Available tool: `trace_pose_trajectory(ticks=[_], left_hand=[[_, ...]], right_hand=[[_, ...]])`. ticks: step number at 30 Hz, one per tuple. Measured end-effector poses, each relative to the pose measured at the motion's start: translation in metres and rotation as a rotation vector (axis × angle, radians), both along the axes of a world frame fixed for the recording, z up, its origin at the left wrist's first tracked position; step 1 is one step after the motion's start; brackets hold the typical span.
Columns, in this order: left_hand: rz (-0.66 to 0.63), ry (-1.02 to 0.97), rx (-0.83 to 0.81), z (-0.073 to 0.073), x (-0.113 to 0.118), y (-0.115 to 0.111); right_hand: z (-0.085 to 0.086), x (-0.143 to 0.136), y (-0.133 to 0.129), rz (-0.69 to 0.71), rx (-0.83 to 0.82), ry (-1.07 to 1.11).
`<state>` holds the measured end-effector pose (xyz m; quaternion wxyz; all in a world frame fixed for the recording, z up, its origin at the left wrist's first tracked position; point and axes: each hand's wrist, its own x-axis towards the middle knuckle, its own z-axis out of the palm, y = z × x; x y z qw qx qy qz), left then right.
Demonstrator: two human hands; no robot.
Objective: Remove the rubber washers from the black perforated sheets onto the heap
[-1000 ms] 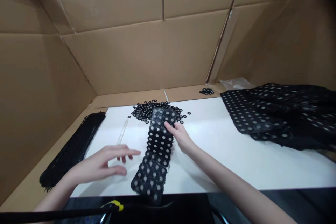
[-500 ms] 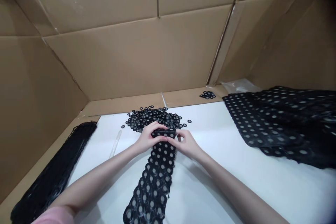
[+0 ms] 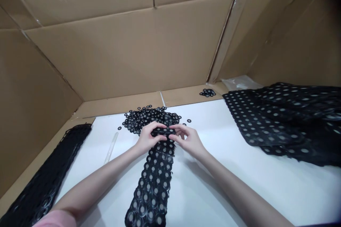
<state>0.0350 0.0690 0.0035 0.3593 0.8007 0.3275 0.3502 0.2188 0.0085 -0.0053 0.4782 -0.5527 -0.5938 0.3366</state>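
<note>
A long black rubber strip, patterned with rows of pale round spots, lies on the white table and runs toward me. My left hand grips the left edge of its far end between thumb and fingers. On the opposite edge my right hand pinches the same end, thumb near and index finger on the far side. The held part is bent up a little. Right behind it spreads a heap of small black rubber rings, partly covered by the hands and strip.
Left, a stack of long black strips lies beside a clear narrow plastic piece. Large spotted black sheets are piled at the right. A few rings rest near a clear bag. Cardboard walls enclose the white table.
The strip's far end was folded over more tightly; now it is more opened out, with more spots showing between my hands. The view has shifted slightly.
</note>
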Motion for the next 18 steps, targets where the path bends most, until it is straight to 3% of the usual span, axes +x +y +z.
trace_pose_trajectory(ticks=[10, 18], left_hand=[[-0.094, 0.164, 0.198, -0.005, 0.002, 0.001], [0.003, 0.201, 0.039, -0.007, 0.008, 0.001]], right_hand=[[-0.021, -0.001, 0.007, -0.017, 0.158, -0.253], [-0.021, -0.007, 0.006, -0.001, 0.109, -0.178]])
